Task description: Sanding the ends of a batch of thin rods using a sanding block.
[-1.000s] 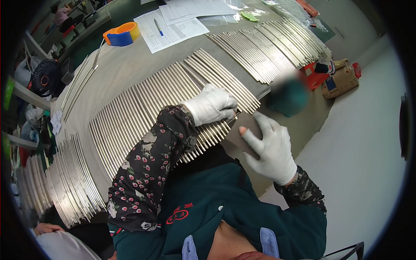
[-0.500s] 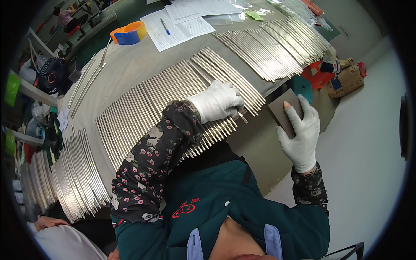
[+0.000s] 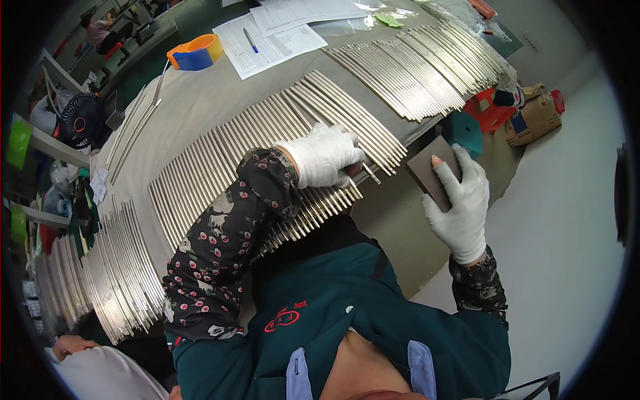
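Note:
Across the table in front of me lies a row of thin silvery metal rods (image 3: 220, 157), side by side, their near ends past the table edge. My white-gloved left hand (image 3: 323, 157) rests on the right part of this row, its fingers curled down round a rod near its end; the palm hides most of the grip. One rod end (image 3: 372, 175) juts out just right of the fingers. Off the table's right side, my gloved right hand (image 3: 463, 210) grips a flat grey-brown block (image 3: 430, 172). A bare fingertip shows against the block's face.
More rods lie in a bundle (image 3: 413, 73) at the far right and another (image 3: 123, 273) at the left. Behind stand papers with a pen (image 3: 250, 40) and an orange-blue tape ring (image 3: 195, 53). A fan (image 3: 81, 117) is at left; a co-worker's hand (image 3: 72, 345) shows lower left.
My left hand has shifted a little to the left along the row of rods. The right hand, still holding the block, has barely moved.

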The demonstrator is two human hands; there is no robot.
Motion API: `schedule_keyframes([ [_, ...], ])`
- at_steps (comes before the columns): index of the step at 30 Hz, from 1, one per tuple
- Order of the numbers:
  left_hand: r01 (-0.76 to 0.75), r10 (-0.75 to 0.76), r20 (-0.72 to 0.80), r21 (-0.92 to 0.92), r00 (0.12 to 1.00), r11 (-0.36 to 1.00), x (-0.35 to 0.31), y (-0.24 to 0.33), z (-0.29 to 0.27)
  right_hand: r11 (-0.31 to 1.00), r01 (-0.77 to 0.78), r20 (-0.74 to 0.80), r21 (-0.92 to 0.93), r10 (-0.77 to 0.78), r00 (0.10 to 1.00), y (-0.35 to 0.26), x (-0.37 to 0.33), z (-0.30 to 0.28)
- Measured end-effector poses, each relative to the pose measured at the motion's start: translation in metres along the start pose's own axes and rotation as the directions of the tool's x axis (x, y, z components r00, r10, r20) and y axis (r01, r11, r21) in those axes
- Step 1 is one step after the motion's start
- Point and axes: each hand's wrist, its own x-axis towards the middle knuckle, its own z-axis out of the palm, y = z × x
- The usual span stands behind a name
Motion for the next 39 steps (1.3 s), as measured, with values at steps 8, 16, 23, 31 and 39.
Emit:
schedule_keyframes([
  [8,-0.243,0.102,-0.41,-0.309,0.906,0.92,0.008,-0.018,0.042,0.892,0.211,0.133,0.4,-0.284,0.95,-0.051,0.0,0.003],
  [16,-0.248,0.111,-0.384,-0.328,0.917,0.911,0.011,-0.02,0.04,0.916,0.23,0.123,0.33,-0.283,0.951,-0.053,0.009,0.003],
  [23,-0.236,0.103,-0.386,-0.315,0.917,0.919,0.012,-0.022,0.04,0.972,0.166,0.096,0.163,-0.183,0.978,-0.037,0.012,0.004],
  [31,-0.243,0.073,-0.406,-0.386,0.911,0.89,0.01,-0.022,0.042,0.971,0.16,0.07,0.176,-0.175,0.982,-0.037,0.011,0.002],
  [39,-0.281,0.094,-0.417,-0.412,0.904,0.867,0.008,-0.02,0.039,1.0,0.004,0.002,-0.029,-0.004,1.0,-0.01,0.011,0.004],
])
